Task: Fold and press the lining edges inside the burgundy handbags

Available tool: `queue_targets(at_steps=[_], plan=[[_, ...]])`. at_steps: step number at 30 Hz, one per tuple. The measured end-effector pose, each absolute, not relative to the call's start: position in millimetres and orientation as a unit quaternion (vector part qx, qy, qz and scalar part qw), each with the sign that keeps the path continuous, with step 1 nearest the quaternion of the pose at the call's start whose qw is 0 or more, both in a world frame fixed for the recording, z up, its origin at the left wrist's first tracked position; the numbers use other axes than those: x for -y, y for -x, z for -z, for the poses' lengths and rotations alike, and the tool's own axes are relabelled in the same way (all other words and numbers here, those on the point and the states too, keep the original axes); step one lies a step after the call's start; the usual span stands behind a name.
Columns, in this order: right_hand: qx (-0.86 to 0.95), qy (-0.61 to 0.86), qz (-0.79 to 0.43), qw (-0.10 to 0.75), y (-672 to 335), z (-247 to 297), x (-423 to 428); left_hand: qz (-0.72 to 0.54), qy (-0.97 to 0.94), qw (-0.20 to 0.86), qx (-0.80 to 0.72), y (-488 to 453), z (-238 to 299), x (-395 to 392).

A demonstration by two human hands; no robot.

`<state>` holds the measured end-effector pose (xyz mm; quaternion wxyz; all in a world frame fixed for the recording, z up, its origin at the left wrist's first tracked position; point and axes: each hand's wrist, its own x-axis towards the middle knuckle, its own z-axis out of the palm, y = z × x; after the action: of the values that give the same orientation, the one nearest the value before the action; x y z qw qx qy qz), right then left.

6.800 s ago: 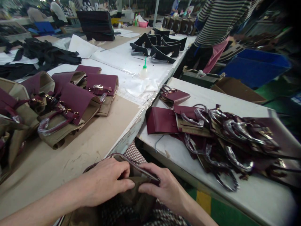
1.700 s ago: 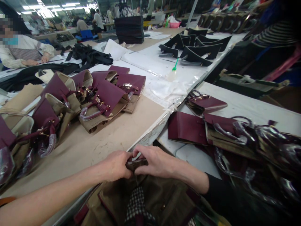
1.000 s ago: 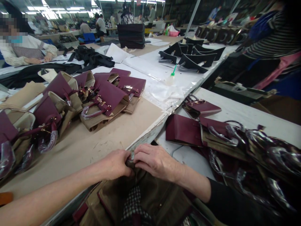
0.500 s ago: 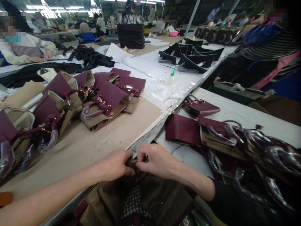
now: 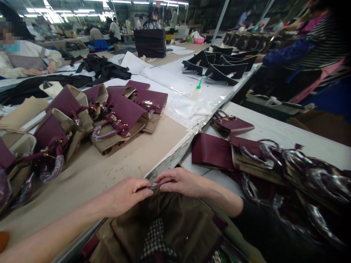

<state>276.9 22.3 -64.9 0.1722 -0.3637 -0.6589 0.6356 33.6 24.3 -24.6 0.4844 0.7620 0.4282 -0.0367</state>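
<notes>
An unfinished handbag [image 5: 175,226] with olive-brown lining and maroon trim lies open on my lap, below the gap between two tables. My left hand [image 5: 124,195] pinches the far rim of its lining from the left. My right hand [image 5: 182,181] pinches the same rim from the right, fingertips meeting those of the left. Both hands are closed on the rim. Checked cloth shows through the bag's opening.
Several maroon handbags [image 5: 120,117] sit on the brown-topped table [image 5: 109,171] at left. A heap of maroon bag panels with plastic-wrapped handles [image 5: 268,160] covers the white table [image 5: 296,135] at right. Black bag pieces [image 5: 216,65] and a green-capped glue bottle [image 5: 196,91] lie farther back. People work nearby.
My hands have flattened and stretched the lining rim wider between them, and the bag's opening has spread. The view shifted slightly.
</notes>
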Motion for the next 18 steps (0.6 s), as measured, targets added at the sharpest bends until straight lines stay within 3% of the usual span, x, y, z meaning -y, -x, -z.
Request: queue_targets(at_steps=[12,18], plan=[[0.752,0.388,-0.523,0.101,-259,56,-26,0.021,-0.771,0.475,-0.424,-33,21,-23],[0.773,0.417,-0.467,0.105,-260,46,-24,-0.024,-0.671,0.567,-0.477,-1,-16,-8]])
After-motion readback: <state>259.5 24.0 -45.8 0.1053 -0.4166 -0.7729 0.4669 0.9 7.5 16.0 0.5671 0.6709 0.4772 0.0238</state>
